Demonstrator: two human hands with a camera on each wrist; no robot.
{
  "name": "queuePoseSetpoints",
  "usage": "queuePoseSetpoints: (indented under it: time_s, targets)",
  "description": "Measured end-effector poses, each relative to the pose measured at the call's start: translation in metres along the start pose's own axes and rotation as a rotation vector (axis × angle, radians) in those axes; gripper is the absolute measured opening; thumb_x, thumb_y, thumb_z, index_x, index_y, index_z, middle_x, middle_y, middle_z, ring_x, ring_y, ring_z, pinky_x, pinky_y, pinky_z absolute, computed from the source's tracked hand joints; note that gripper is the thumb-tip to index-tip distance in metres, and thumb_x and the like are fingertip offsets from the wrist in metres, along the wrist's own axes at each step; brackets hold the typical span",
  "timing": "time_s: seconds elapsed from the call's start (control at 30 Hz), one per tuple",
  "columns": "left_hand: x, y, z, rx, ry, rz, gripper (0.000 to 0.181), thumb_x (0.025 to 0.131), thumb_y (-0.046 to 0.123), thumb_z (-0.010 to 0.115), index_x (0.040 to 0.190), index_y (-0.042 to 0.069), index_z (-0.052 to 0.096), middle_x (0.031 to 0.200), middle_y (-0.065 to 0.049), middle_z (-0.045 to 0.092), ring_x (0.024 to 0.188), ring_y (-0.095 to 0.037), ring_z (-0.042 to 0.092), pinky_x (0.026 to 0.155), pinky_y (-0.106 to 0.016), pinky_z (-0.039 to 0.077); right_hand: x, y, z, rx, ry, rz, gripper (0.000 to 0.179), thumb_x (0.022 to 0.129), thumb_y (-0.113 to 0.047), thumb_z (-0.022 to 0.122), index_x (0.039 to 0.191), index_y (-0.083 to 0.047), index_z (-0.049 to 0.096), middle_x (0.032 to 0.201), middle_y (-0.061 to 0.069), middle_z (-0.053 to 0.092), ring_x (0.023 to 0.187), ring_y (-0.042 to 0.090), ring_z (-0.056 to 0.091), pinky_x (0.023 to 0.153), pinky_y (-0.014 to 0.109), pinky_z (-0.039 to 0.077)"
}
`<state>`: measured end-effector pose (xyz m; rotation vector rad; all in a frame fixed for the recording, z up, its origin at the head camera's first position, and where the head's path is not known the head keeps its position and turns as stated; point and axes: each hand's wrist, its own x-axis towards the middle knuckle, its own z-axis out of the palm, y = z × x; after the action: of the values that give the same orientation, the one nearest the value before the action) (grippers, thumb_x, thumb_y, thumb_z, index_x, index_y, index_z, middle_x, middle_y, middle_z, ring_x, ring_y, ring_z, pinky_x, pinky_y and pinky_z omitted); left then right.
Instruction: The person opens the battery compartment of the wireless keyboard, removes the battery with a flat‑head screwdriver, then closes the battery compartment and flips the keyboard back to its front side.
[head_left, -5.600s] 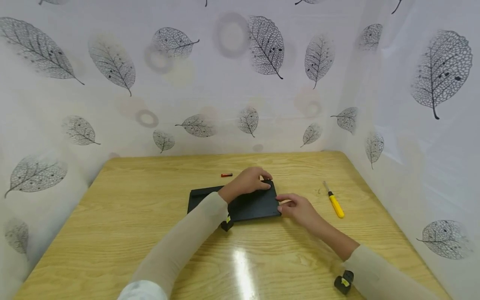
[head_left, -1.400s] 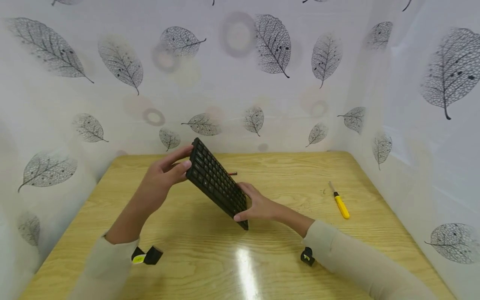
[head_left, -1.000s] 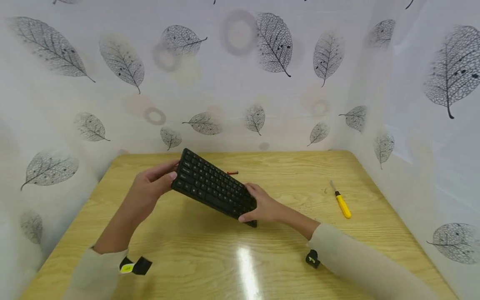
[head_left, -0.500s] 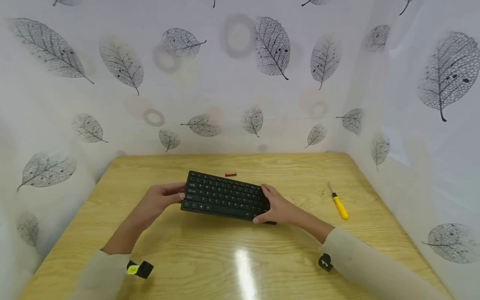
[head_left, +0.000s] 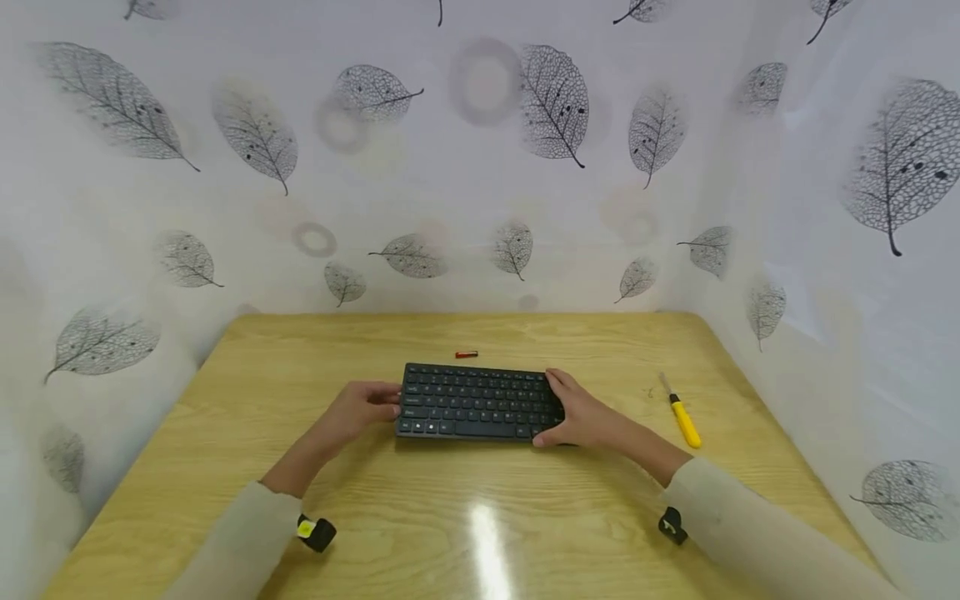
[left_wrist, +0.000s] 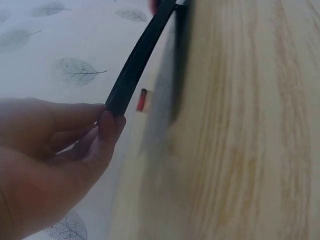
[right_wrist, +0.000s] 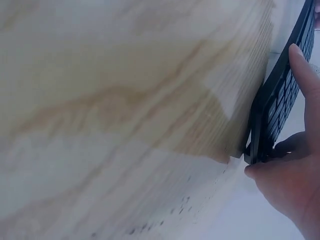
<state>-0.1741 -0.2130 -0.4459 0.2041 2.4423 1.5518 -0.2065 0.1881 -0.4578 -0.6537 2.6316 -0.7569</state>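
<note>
A black keyboard (head_left: 476, 404), keys up, is held between both hands over the middle of the table. The left hand (head_left: 365, 410) pinches its left end between thumb and fingers; in the left wrist view that end of the keyboard (left_wrist: 135, 65) stands a little off the wood. Around the right end, the right hand (head_left: 581, 414) has its thumb at the near edge and fingers at the far edge. In the right wrist view the right hand (right_wrist: 295, 165) covers the corner of the keyboard (right_wrist: 272, 107). The keyboard's underside is hidden from the head view.
Behind the keyboard lies a small red and black battery (head_left: 466, 354). To the right is a screwdriver with a yellow handle (head_left: 686, 423). Small dark specks (right_wrist: 160, 222) dot the wooden table (head_left: 420, 517). A leaf-printed curtain (head_left: 480, 183) surrounds the table's back and sides.
Earlier the keyboard lay face down; it was then turned over with its left end raised. Since then both hands have lowered and levelled it, shifting it slightly right.
</note>
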Motion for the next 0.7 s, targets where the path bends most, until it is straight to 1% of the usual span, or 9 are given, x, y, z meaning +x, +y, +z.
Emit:
queuePoseSetpoints:
  time_s: [0.07,0.17,0.3,0.4,0.47,0.57,0.7]
  targets:
    - [0.003,-0.001,0.005,0.026,0.016,-0.029,0.042,0.095,0.006,0.067,0.135,-0.006,0.06,0.125,-0.018,0.069,0.115,-0.026,0.065,0.095,-0.038,0.054,0.0,0.003,-0.001,0.0,-0.007,0.008,0.13,0.075,-0.063,0.08,0.162,-0.002,0.005,0.169,0.016,0.002,0.155,0.039,0.012,0.118,0.058,0.028]
    - [0.004,-0.001,0.012,0.077,0.021,-0.038,0.04,0.095,0.002,0.065,0.134,-0.008,0.06,0.123,-0.019,0.069,0.115,-0.028,0.065,0.096,-0.042,0.054,0.0,0.006,-0.002,0.0,-0.003,0.017,0.131,0.075,-0.062,0.081,0.162,-0.003,0.004,0.169,0.016,0.001,0.155,0.039,0.011,0.118,0.058,0.027]
    - [0.002,-0.001,0.018,0.162,0.046,-0.06,0.04,0.093,-0.002,0.065,0.132,-0.012,0.059,0.12,-0.021,0.07,0.114,-0.031,0.066,0.098,-0.046,0.052,0.002,0.005,-0.001,0.001,-0.008,-0.001,0.13,0.076,-0.061,0.082,0.162,-0.002,0.004,0.169,0.015,0.0,0.155,0.038,0.01,0.119,0.057,0.026]
    - [0.002,-0.001,0.02,0.182,0.068,-0.092,0.039,0.093,-0.002,0.065,0.13,-0.012,0.06,0.119,-0.021,0.07,0.113,-0.031,0.066,0.098,-0.046,0.052,0.004,0.003,-0.001,0.002,-0.011,-0.024,0.13,0.076,-0.06,0.082,0.161,0.0,0.005,0.169,0.016,0.001,0.155,0.039,0.01,0.12,0.056,0.025]
    - [0.004,-0.002,0.021,0.17,0.076,-0.085,0.038,0.094,0.0,0.065,0.13,-0.012,0.061,0.12,-0.021,0.07,0.113,-0.03,0.066,0.098,-0.046,0.052,0.004,0.003,-0.002,-0.003,-0.006,-0.017,0.13,0.076,-0.059,0.082,0.161,0.001,0.005,0.169,0.017,0.001,0.155,0.039,0.01,0.12,0.056,0.025]
    - [0.007,-0.002,0.022,0.169,0.07,-0.054,0.036,0.095,0.003,0.063,0.129,-0.011,0.062,0.121,-0.021,0.07,0.112,-0.028,0.066,0.097,-0.045,0.053,0.002,0.004,-0.006,-0.007,0.001,-0.006,0.129,0.076,-0.056,0.084,0.161,0.001,0.006,0.169,0.017,0.002,0.155,0.04,0.01,0.119,0.058,0.025]
    - [0.006,-0.002,0.022,0.162,0.089,-0.074,0.033,0.096,0.003,0.062,0.126,-0.01,0.065,0.119,-0.019,0.071,0.105,-0.023,0.068,0.092,-0.041,0.056,0.002,0.004,-0.01,0.004,-0.021,-0.03,0.127,0.078,-0.055,0.083,0.161,0.001,0.004,0.169,0.018,0.0,0.155,0.042,0.008,0.118,0.06,0.025]
